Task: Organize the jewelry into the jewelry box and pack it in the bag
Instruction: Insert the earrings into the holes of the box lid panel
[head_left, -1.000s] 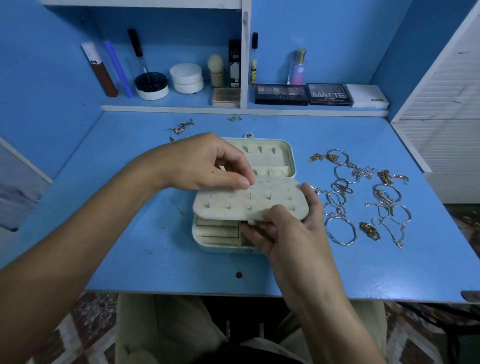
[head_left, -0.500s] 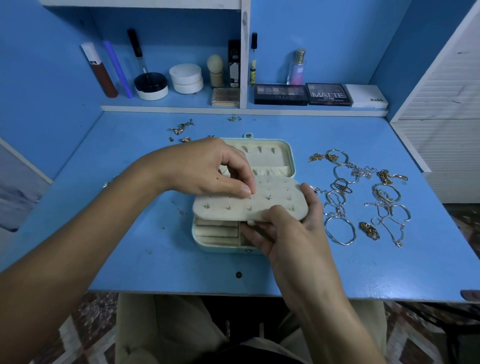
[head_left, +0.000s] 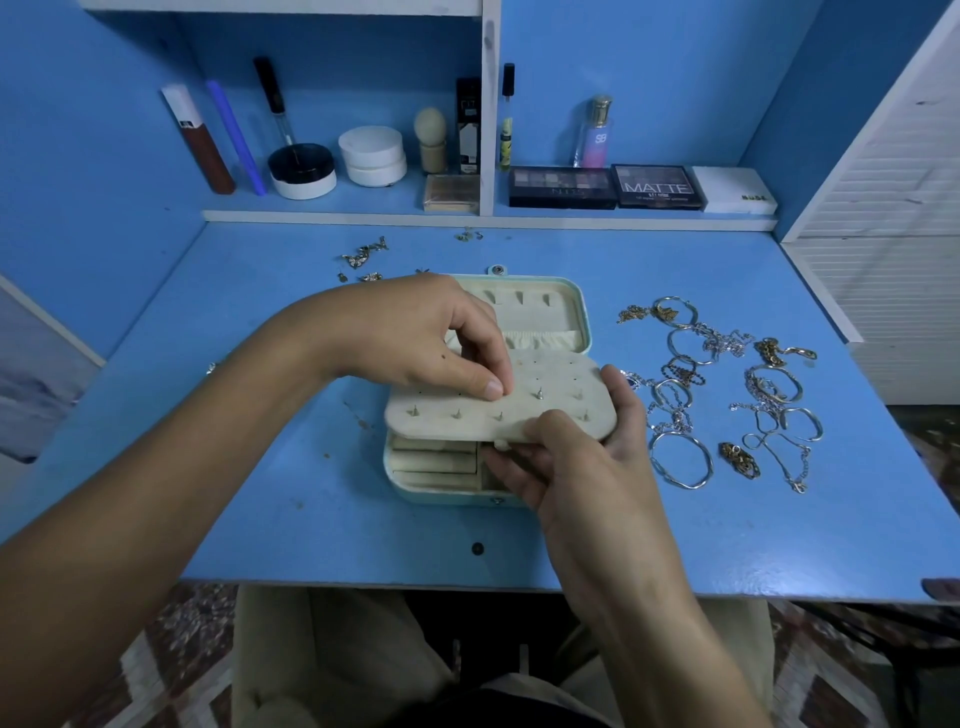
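Head view: open jewelry box (head_left: 530, 312) sits mid blue table (head_left: 260, 493). Right hand (head_left: 582, 462) grips the front edge of the cream earring panel (head_left: 566, 402), held over the box's lower tray. Left hand (head_left: 415, 338) pinches something tiny against the panel top, can't tell what. Bracelets and chains (head_left: 727, 395) lie just right of the box; small earrings (head_left: 363, 254) behind it. Cosmetics on shelf (head_left: 363, 214).

"MATTE" on palette (head_left: 658, 187), perhaps "SB" on bottle (head_left: 595, 136)
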